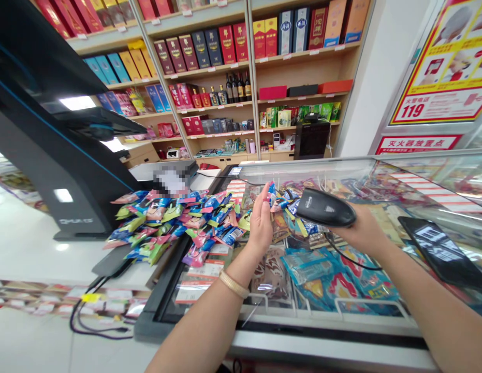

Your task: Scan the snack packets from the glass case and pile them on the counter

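Small wrapped packets (186, 220) heap toward nine o'clock of the left hand (261, 220), its straight fingers edgewise and together, gripping nothing visible, perhaps fencing packets apart; right hand (361, 230), three o'clock, wraps mostly hidden fingers round the black scanner (322, 207), seemingly for firm hold.

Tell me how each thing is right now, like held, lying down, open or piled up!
Left hand: open, fingers straight, beside the sweets
Right hand: closed around the scanner
Scanner: held above the glass top
Wrapped sweets: in a loose heap across counter and glass
Phone: lying flat, showing big white characters
Bracelet: worn on the left wrist
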Demonstrator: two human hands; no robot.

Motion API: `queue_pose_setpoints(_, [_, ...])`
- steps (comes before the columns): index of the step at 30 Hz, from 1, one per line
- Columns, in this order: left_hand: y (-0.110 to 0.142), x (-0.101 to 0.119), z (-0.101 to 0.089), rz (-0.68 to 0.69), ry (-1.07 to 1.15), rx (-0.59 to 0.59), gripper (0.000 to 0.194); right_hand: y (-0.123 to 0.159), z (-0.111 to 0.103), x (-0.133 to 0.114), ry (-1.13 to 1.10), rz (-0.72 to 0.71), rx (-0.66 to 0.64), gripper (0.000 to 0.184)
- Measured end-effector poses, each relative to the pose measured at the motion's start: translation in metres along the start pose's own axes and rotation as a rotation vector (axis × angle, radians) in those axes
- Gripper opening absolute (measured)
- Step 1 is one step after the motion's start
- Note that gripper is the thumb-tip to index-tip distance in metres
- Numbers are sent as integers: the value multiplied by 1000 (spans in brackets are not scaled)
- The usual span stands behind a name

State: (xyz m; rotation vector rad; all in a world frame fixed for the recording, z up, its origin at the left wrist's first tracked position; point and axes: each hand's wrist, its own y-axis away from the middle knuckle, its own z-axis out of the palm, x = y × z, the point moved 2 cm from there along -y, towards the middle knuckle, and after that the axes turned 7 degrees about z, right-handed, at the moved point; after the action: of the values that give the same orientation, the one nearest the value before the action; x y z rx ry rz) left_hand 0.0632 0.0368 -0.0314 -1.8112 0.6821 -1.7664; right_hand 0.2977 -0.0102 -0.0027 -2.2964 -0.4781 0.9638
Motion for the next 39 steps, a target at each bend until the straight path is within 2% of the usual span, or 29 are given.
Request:
queue_pose_setpoints(3, [-7,1,-12,126,-478,-72,46,0,-5,13,19,46,80,27])
queue_pose_setpoints(7, [-10,-3,-21,0,-971,-177,43,-2,-13,29,44,115,145,32])
queue_pose_setpoints(10, [-6,-7,-22,-110,-1165,-301,41,-2,-17,36,58,136,207,38])
queue_pose_setpoints(12, [-4,-8,-21,-132,-1236,-369,40,-2,-18,41,70,153,243,41])
queue_pose_setpoints(14, [-3,-7,-22,-119,-1289,-387,39,-1,-18,45,97,176,263,40])
queue_pose_setpoints(18, [-4,-1,-24,-50,-1309,-303,42,-2,-19,49,162,173,287,38])
queue_pose_setpoints(21, [-4,5,-16,57,-1186,-288,47,-3,-21,51,192,149,297,41])
queue_pose_setpoints(23, [0,6,-2,147,-1034,-393,47,-3,-23,55,232,176,298,42])
queue_pose_setpoints(25, [8,6,16,201,-895,-553,47,-3,-25,59,280,211,289,44])
queue_pose_setpoints(27, [17,4,34,200,-826,-695,49,-3,-26,63,316,237,284,45])
queue_pose_setpoints(29, [22,4,50,166,-823,-782,52,-3,-27,64,321,250,285,45])
queue_pose_setpoints(34, [18,6,71,104,-909,-847,48,-4,-25,63,287,230,289,44])
queue_pose_setpoints(39, [17,6,75,98,-925,-815,41,-5,-24,62,290,208,270,38])
